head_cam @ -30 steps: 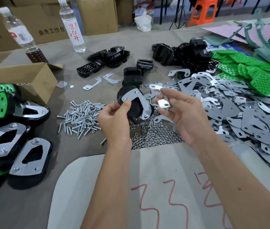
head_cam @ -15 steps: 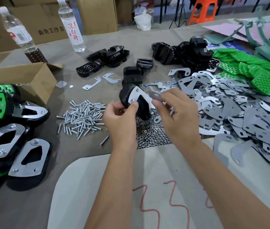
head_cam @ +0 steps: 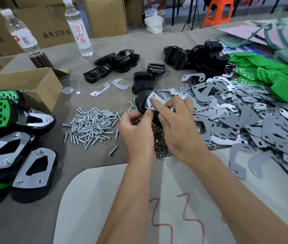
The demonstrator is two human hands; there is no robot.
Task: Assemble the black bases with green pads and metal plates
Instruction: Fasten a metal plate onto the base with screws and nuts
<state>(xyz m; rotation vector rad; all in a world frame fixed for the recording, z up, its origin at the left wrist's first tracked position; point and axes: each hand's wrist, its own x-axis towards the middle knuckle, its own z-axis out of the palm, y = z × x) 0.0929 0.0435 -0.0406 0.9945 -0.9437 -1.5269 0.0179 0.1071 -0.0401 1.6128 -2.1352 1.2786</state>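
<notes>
Gripping the base (head_cam: 141, 103) tilted up off the worktop (head_cam: 90, 166), the left hand (head_cam: 137, 131) steadies it so the right hand (head_cam: 178, 127) fingers (head_cam: 157, 104) can press the plate (head_cam: 150, 103) flush.

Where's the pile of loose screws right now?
In the head view, the screw pile lies on the table left of the left hand, right of the finished assemblies.

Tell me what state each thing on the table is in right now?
Black base: held up, gripped by left hand.
Metal plate: on the base, pressed by right hand.
Screws: loose pile.
Cardboard box: open.
Clear bottle: upright, capped.
Finished bases: plates bolted on.
</notes>
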